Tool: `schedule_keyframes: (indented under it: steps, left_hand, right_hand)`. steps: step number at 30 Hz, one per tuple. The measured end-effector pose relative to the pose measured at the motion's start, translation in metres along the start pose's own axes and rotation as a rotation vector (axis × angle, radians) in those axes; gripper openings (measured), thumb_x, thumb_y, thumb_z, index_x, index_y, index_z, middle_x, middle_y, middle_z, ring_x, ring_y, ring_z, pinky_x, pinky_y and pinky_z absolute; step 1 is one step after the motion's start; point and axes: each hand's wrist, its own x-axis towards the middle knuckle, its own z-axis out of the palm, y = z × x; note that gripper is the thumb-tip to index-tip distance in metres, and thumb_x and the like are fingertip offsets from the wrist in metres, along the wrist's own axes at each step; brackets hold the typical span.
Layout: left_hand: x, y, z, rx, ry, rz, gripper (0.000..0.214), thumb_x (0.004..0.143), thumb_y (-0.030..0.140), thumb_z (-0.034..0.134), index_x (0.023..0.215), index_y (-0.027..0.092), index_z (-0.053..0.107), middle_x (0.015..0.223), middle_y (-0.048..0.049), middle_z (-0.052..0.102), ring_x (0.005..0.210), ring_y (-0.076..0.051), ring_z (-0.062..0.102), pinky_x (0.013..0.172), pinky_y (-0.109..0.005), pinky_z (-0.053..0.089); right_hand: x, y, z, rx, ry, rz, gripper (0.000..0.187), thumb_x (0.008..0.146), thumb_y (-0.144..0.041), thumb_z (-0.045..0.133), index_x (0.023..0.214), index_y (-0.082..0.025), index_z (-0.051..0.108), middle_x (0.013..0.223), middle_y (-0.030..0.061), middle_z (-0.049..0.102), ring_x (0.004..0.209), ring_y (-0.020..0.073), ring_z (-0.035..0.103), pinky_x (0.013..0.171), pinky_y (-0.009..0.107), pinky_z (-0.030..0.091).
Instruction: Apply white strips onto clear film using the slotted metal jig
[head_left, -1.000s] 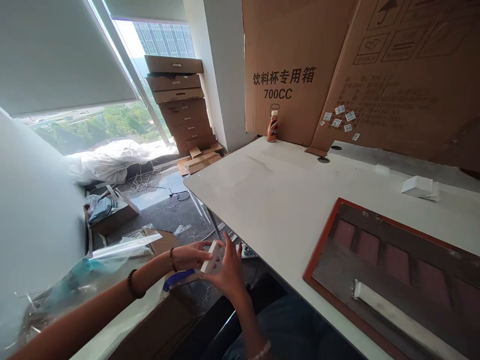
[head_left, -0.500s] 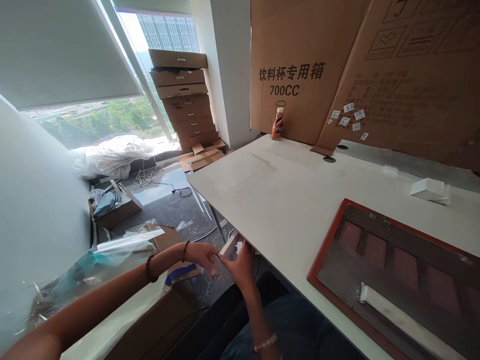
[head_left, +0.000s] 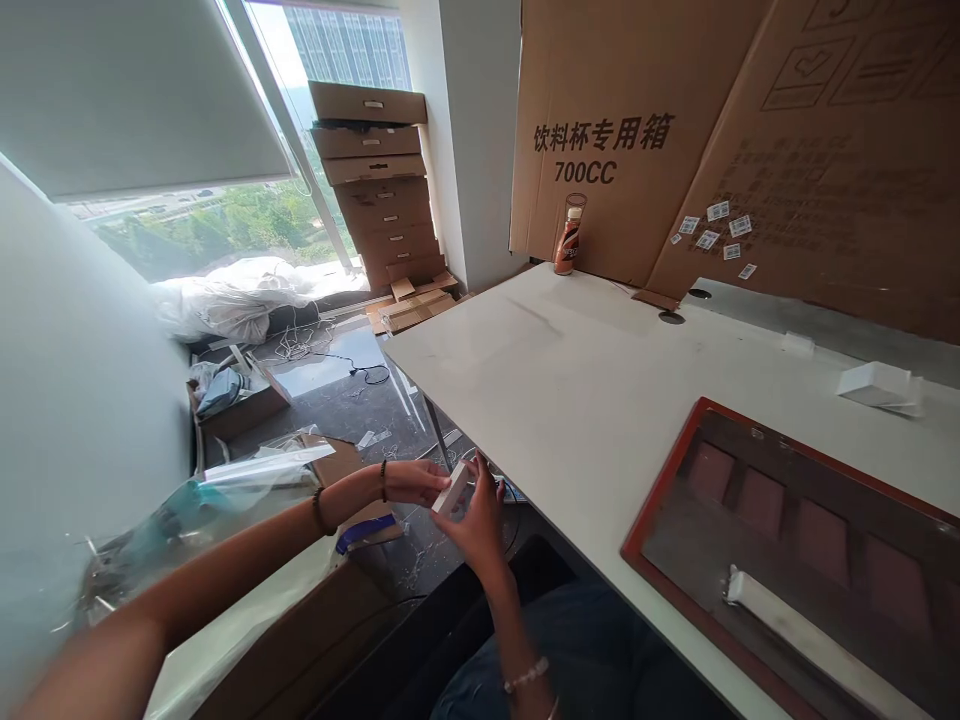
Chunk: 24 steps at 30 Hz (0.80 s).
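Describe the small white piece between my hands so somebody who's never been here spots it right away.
Start at the big white table and go to its edge nearest the person. Just outside that edge, the left hand and right hand hold a small white piece, narrow and slanted. Unlike the white block on the tabletop, it is held off the table.

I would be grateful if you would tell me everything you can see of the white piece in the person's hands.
The white piece is small and slim, with straight edges and a plain, pale face; whether it is card or plastic, I cannot tell. It slants, its upper end leaning right in the picture. The left hand has fingers on its left side, and the right hand has its thumb at the lower end. It is held off the table, beside its edge. Fingers hide its far side.
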Motion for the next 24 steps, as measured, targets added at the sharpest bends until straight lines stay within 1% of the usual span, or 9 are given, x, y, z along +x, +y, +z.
schedule_keyframes:
  steps: [2, 3, 8, 10, 13, 15, 19, 21, 24]
  left_hand:
    - [0.004, 0.0, 0.001, -0.041, 0.004, 0.014, 0.044, 0.086, 0.054, 0.054, 0.1, 0.014, 0.064, 0.096, -0.0058, 0.067, 0.092, -0.021, 0.063, 0.09, -0.042, 0.046]
    - [0.005, -0.001, 0.001, -0.057, -0.018, 0.004, 0.043, 0.085, 0.054, 0.055, 0.099, 0.014, 0.065, 0.094, -0.0054, 0.067, 0.092, -0.021, 0.063, 0.09, -0.042, 0.046]
    - [-0.003, -0.007, 0.001, -0.072, -0.168, -0.101, 0.03, 0.07, 0.037, 0.077, 0.088, 0.014, 0.068, 0.084, -0.0036, 0.068, 0.083, -0.02, 0.065, 0.082, -0.039, 0.049]
    - [-0.005, -0.009, -0.002, -0.099, -0.129, -0.072, 0.031, 0.073, 0.04, 0.074, 0.09, 0.014, 0.067, 0.086, -0.0034, 0.068, 0.082, -0.019, 0.064, 0.083, -0.038, 0.049]
    - [-0.004, -0.009, -0.004, -0.14, -0.004, 0.011, 0.034, 0.082, 0.047, 0.064, 0.091, 0.014, 0.065, 0.087, -0.0017, 0.067, 0.083, -0.017, 0.063, 0.084, -0.037, 0.048]
    - [-0.006, -0.01, -0.003, -0.137, -0.011, 0.002, 0.032, 0.081, 0.045, 0.065, 0.089, 0.014, 0.065, 0.085, -0.0014, 0.067, 0.081, -0.018, 0.063, 0.084, -0.037, 0.049]
    - [-0.016, -0.012, 0.001, -0.1, -0.132, -0.095, 0.034, 0.063, 0.037, 0.081, 0.086, 0.015, 0.07, 0.079, -0.0039, 0.069, 0.076, -0.021, 0.066, 0.08, -0.041, 0.051]
    - [-0.018, -0.013, 0.002, -0.116, -0.097, -0.08, 0.04, 0.062, 0.042, 0.081, 0.091, 0.017, 0.071, 0.086, -0.0052, 0.07, 0.083, -0.024, 0.066, 0.083, -0.043, 0.05]
    - [-0.016, -0.014, 0.002, -0.149, 0.021, -0.011, 0.041, 0.072, 0.051, 0.07, 0.098, 0.019, 0.069, 0.095, -0.0055, 0.069, 0.094, -0.023, 0.064, 0.092, -0.042, 0.045]
  right_hand:
    - [-0.002, 0.0, 0.001, 0.009, -0.013, -0.001, 0.092, 0.069, -0.039, 0.065, 0.144, -0.028, 0.013, 0.133, 0.0123, 0.053, 0.122, 0.0348, 0.051, 0.106, 0.065, 0.024]
    - [-0.003, 0.001, 0.002, 0.008, -0.013, 0.001, 0.093, 0.069, -0.039, 0.066, 0.144, -0.026, 0.013, 0.132, 0.013, 0.053, 0.123, 0.0351, 0.05, 0.105, 0.065, 0.025]
    - [-0.002, 0.008, 0.005, -0.003, 0.007, 0.037, 0.089, 0.069, -0.042, 0.067, 0.14, -0.026, 0.016, 0.132, 0.0146, 0.053, 0.126, 0.0358, 0.046, 0.103, 0.069, 0.024]
    - [-0.002, 0.008, 0.006, -0.002, 0.001, 0.036, 0.09, 0.069, -0.041, 0.067, 0.141, -0.027, 0.014, 0.133, 0.0149, 0.052, 0.126, 0.0358, 0.046, 0.103, 0.07, 0.022]
    - [-0.004, 0.004, 0.006, 0.002, -0.02, 0.011, 0.096, 0.069, -0.039, 0.067, 0.144, -0.028, 0.009, 0.133, 0.014, 0.052, 0.128, 0.035, 0.045, 0.105, 0.069, 0.021]
    - [-0.005, 0.001, 0.006, -0.001, -0.016, 0.003, 0.098, 0.069, -0.039, 0.067, 0.145, -0.028, 0.006, 0.132, 0.0128, 0.053, 0.128, 0.035, 0.045, 0.105, 0.069, 0.022]
    - [-0.004, -0.002, 0.005, -0.004, -0.001, 0.008, 0.098, 0.07, -0.04, 0.066, 0.146, -0.031, 0.004, 0.133, 0.012, 0.052, 0.127, 0.0343, 0.045, 0.104, 0.068, 0.027]
    - [-0.004, -0.004, 0.006, 0.004, -0.024, 0.007, 0.099, 0.071, -0.04, 0.067, 0.146, -0.032, 0.003, 0.134, 0.0123, 0.052, 0.128, 0.0345, 0.045, 0.104, 0.069, 0.025]
    - [-0.004, -0.006, 0.006, 0.011, -0.067, 0.001, 0.1, 0.07, -0.039, 0.068, 0.145, -0.034, 0.002, 0.135, 0.0112, 0.051, 0.128, 0.0347, 0.044, 0.104, 0.071, 0.019]
